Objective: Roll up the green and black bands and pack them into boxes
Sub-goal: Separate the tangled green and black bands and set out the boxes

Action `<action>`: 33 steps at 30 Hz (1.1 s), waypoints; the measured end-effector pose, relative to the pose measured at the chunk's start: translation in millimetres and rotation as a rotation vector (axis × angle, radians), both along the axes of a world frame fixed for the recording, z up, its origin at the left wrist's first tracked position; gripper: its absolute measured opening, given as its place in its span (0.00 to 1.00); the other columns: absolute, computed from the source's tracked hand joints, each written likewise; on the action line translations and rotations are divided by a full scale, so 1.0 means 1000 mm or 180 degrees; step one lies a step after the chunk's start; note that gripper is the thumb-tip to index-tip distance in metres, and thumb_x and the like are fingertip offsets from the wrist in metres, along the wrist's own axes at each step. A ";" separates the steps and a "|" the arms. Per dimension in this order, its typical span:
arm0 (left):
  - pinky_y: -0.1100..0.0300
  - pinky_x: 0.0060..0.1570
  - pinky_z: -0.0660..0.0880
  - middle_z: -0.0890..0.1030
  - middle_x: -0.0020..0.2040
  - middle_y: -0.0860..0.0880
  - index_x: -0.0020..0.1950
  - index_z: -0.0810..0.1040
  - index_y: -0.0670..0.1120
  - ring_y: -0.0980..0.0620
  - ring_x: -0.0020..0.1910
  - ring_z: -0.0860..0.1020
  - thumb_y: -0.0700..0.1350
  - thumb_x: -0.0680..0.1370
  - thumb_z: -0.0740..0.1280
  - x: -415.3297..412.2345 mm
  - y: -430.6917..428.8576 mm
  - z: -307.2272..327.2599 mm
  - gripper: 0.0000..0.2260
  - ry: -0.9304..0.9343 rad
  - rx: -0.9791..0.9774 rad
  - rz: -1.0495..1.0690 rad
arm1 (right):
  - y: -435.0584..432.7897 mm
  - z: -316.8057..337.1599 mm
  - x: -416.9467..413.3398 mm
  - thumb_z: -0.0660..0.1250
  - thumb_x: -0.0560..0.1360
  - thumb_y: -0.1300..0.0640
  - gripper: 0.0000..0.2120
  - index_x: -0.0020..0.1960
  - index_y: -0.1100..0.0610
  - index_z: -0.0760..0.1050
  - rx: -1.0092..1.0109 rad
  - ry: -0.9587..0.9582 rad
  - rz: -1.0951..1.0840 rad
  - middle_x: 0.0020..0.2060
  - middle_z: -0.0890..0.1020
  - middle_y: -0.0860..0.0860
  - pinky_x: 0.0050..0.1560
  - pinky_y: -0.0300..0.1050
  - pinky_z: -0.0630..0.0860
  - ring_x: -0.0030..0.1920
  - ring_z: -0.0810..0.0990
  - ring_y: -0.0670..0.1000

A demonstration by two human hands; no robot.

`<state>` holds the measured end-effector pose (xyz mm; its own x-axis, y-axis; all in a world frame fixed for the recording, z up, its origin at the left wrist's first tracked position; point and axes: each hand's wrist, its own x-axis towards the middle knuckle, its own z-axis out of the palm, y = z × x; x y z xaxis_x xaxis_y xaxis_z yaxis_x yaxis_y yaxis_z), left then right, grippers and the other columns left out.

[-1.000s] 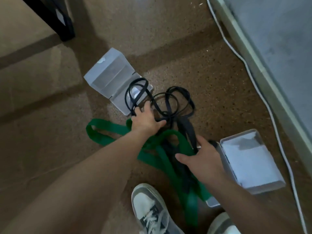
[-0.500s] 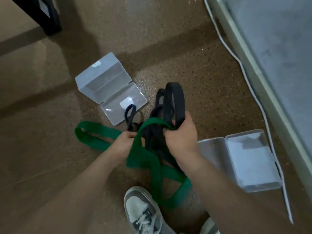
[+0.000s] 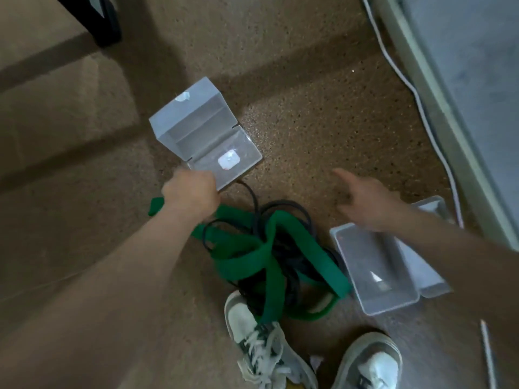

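The green band (image 3: 306,248) looks matt and rubbery. The box at eleven o'clock (image 3: 193,122) and the box at four o'clock (image 3: 376,265) are frosted translucent plastic. The floor (image 3: 323,130) is speckled and grainy.

The green band (image 3: 241,262) and black band (image 3: 292,270) are lying tangled, unrolled, between left box (image 3: 196,127) and right box (image 3: 376,270), both standing open.

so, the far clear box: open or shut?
Open: far clear box has its lid folded out flat beside the base, both halves empty.

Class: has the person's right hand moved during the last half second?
Yes. The right hand let go of the black band and moved right, now open by the far edge of the right-hand box.
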<state>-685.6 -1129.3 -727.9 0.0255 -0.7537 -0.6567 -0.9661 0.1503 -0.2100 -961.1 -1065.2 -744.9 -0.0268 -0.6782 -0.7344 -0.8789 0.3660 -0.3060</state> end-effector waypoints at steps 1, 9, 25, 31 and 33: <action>0.46 0.52 0.73 0.69 0.64 0.40 0.63 0.74 0.49 0.39 0.65 0.67 0.46 0.75 0.67 0.006 -0.019 -0.010 0.16 0.0012 -0.0429 -0.0161 | -0.006 -0.008 -0.005 0.68 0.76 0.54 0.39 0.78 0.42 0.49 0.0189 0.0254 0.0293 0.65 0.76 0.56 0.65 0.59 0.69 0.64 0.73 0.60; 0.37 0.64 0.66 0.47 0.77 0.43 0.75 0.53 0.41 0.33 0.72 0.54 0.42 0.78 0.63 0.026 -0.094 -0.044 0.29 -0.0053 -0.0618 0.0125 | -0.001 -0.045 -0.022 0.65 0.76 0.48 0.10 0.55 0.45 0.80 0.0675 0.0741 0.1070 0.56 0.82 0.51 0.58 0.48 0.74 0.57 0.79 0.55; 0.47 0.42 0.78 0.80 0.46 0.38 0.51 0.78 0.39 0.35 0.45 0.80 0.38 0.72 0.67 0.071 0.086 0.118 0.09 -0.0101 -0.0447 -0.0853 | 0.067 0.134 -0.036 0.60 0.78 0.63 0.09 0.55 0.61 0.75 -0.0858 0.1557 0.0427 0.50 0.82 0.64 0.49 0.54 0.75 0.52 0.80 0.66; 0.58 0.47 0.76 0.80 0.52 0.51 0.57 0.77 0.50 0.50 0.51 0.80 0.48 0.79 0.62 0.106 0.179 0.188 0.09 -0.0233 0.0628 -0.1280 | 0.120 0.204 0.012 0.61 0.77 0.66 0.07 0.54 0.64 0.73 -0.1390 0.0857 -0.0090 0.46 0.81 0.64 0.42 0.49 0.69 0.48 0.79 0.65; 0.59 0.46 0.75 0.81 0.49 0.51 0.54 0.80 0.50 0.50 0.50 0.80 0.50 0.80 0.61 0.111 0.204 0.203 0.09 -0.0091 0.0587 -0.1303 | 0.143 0.219 0.035 0.62 0.77 0.65 0.08 0.55 0.62 0.75 -0.1652 0.0720 -0.0257 0.45 0.80 0.62 0.40 0.46 0.66 0.46 0.77 0.61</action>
